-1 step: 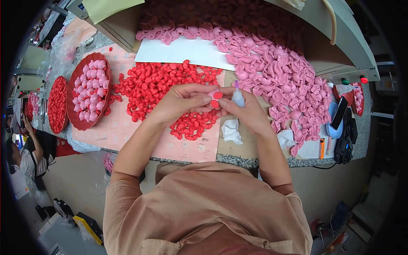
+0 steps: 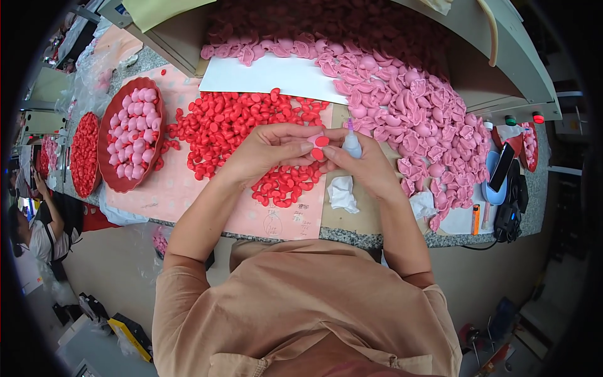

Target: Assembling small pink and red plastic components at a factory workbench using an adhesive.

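Above the middle of the bench, my two hands meet around a small pink plastic piece with two red oval parts on it. My left hand pinches this piece between thumb and fingers. Held in my right hand is a small translucent squeeze bottle, its thin purple tip pointing up. The right thumb and fingertips also touch the piece from the right. Under and left of the hands spreads a pile of glossy red plastic parts. Pink moulded shells are heaped to the right.
On the left, a red scalloped bowl holds pink-and-red pieces; another tray of red parts stands beyond it. Crumpled tissue lies below my right hand. A phone rests on a blue tray at right. A metal hood overhangs the back.
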`<action>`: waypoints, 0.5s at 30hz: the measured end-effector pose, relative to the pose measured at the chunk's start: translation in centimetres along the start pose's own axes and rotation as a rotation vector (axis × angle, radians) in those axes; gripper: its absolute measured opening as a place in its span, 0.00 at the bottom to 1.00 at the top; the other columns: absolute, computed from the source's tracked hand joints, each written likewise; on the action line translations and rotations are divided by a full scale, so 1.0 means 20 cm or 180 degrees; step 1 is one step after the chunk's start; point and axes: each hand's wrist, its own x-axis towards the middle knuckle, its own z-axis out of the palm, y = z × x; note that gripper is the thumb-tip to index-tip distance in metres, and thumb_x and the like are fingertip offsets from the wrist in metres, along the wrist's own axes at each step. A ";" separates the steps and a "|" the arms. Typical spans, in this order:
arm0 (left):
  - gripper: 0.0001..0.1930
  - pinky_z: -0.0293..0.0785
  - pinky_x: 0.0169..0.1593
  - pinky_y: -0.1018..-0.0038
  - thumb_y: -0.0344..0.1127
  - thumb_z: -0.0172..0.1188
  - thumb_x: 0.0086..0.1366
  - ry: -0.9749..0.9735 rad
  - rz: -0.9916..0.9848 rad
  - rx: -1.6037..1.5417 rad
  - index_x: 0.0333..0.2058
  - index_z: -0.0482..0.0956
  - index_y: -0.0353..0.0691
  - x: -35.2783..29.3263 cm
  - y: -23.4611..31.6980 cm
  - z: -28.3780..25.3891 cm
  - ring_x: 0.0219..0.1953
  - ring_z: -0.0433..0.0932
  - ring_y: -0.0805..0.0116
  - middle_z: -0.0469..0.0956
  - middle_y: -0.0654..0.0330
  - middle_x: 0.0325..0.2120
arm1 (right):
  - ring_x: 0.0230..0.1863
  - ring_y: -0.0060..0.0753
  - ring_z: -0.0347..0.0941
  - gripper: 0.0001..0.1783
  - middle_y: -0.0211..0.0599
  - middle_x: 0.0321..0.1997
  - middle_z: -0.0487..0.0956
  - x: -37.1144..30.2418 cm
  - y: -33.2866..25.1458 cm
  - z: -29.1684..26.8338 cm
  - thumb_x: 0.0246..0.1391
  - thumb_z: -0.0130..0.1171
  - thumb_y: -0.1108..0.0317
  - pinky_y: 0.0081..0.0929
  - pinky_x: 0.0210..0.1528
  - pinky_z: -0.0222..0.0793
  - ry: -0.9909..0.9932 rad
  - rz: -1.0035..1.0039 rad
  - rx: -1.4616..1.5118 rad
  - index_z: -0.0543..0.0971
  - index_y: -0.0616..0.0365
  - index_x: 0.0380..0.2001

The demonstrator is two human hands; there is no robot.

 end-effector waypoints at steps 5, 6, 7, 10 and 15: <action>0.16 0.75 0.48 0.73 0.28 0.55 0.61 -0.0027 -0.0101 -0.0085 0.49 0.73 0.38 0.01 -0.01 -0.03 0.46 0.76 0.69 0.75 0.57 0.45 | 0.34 0.28 0.78 0.18 0.40 0.37 0.78 0.03 0.03 0.00 0.54 0.56 0.72 0.24 0.38 0.76 0.0029 0.0003 0.0040 0.69 0.69 0.47; 0.15 0.75 0.49 0.73 0.29 0.56 0.62 -0.0009 -0.0128 -0.0100 0.48 0.73 0.37 0.02 -0.01 -0.03 0.45 0.76 0.70 0.76 0.57 0.44 | 0.34 0.29 0.78 0.18 0.40 0.37 0.78 0.03 0.03 -0.01 0.54 0.56 0.72 0.24 0.38 0.75 -0.0014 -0.0013 0.0071 0.69 0.69 0.47; 0.15 0.75 0.49 0.73 0.29 0.56 0.62 -0.0007 -0.0131 -0.0104 0.48 0.73 0.37 0.02 -0.02 -0.03 0.45 0.76 0.70 0.76 0.57 0.44 | 0.35 0.31 0.78 0.17 0.41 0.37 0.78 0.04 0.04 -0.01 0.54 0.56 0.72 0.24 0.38 0.75 -0.0055 -0.0030 0.0103 0.70 0.69 0.46; 0.15 0.74 0.49 0.73 0.29 0.56 0.61 0.0006 -0.0210 -0.0098 0.48 0.74 0.37 0.01 -0.02 -0.05 0.45 0.76 0.70 0.76 0.57 0.44 | 0.35 0.31 0.78 0.17 0.41 0.37 0.78 0.04 0.05 0.00 0.54 0.56 0.73 0.24 0.38 0.75 -0.0023 -0.0006 0.0150 0.70 0.68 0.46; 0.15 0.74 0.50 0.73 0.29 0.56 0.61 0.0014 -0.0253 -0.0026 0.47 0.74 0.36 0.00 -0.02 -0.07 0.43 0.77 0.70 0.77 0.57 0.43 | 0.35 0.31 0.78 0.17 0.41 0.36 0.78 0.05 0.07 0.02 0.54 0.56 0.73 0.24 0.38 0.75 -0.0032 -0.0031 0.0118 0.69 0.68 0.46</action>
